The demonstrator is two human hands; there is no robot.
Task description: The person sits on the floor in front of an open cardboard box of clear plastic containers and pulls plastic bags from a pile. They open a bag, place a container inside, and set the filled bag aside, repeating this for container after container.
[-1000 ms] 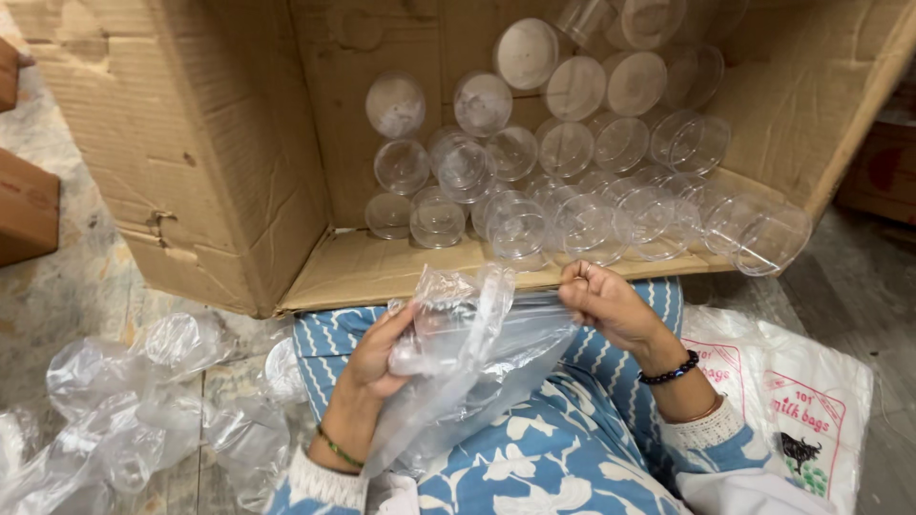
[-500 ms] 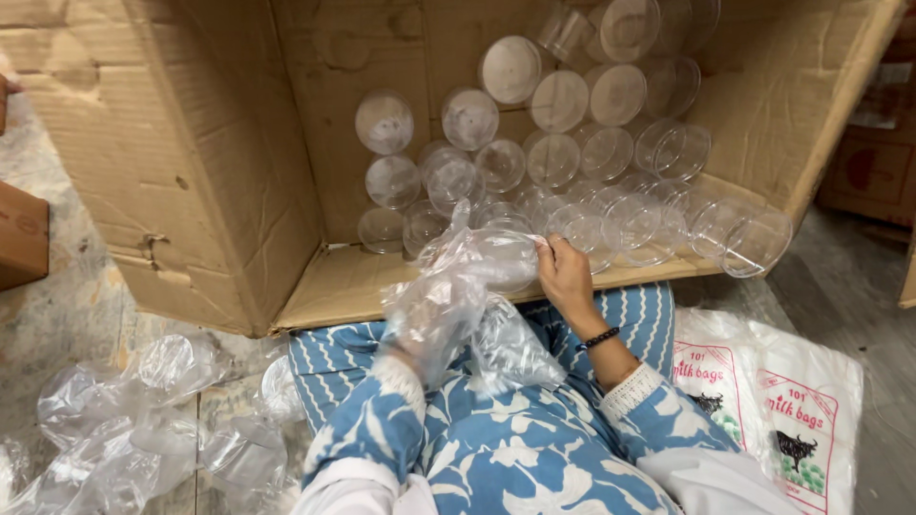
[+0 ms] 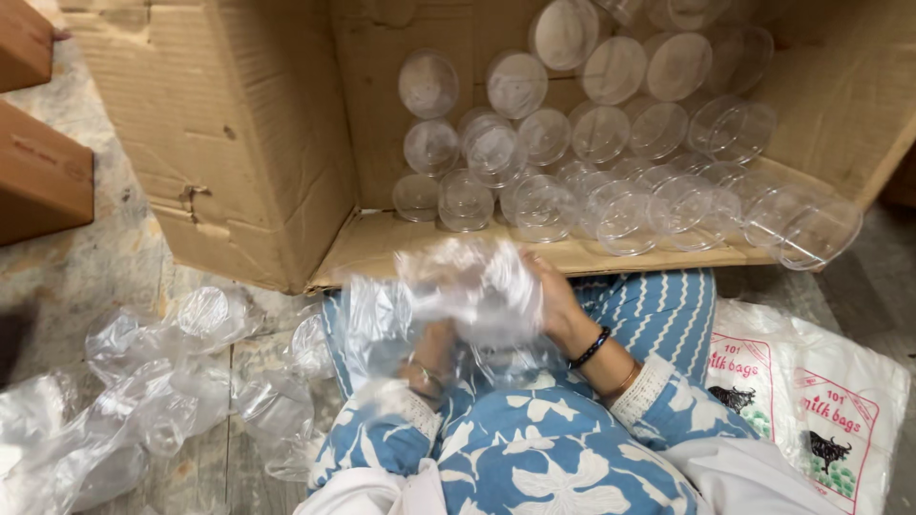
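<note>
A crumpled clear plastic bag (image 3: pixel 458 291) is bunched over my lap, just in front of the open cardboard box (image 3: pixel 248 143). My right hand (image 3: pixel 551 303) grips the bag's right side, a dark bangle on that wrist. My left hand (image 3: pixel 431 345) sits lower, mostly veiled behind the plastic, and holds the bag from below. Whether something is inside the bag is blurred. Inside the box lie several clear round plastic containers (image 3: pixel 572 162), stacked on their sides.
Several empty crumpled clear bags (image 3: pixel 143 391) lie on the stone floor at my left. A white printed sack (image 3: pixel 811 391) lies at my right. Brown wooden pieces (image 3: pixel 38 172) stand at the far left. The box flap (image 3: pixel 382 250) reaches my knees.
Both hands have drawn the bag back from the box mouth toward my lap and bunched it tighter. The left hand has dropped lower, behind the plastic.
</note>
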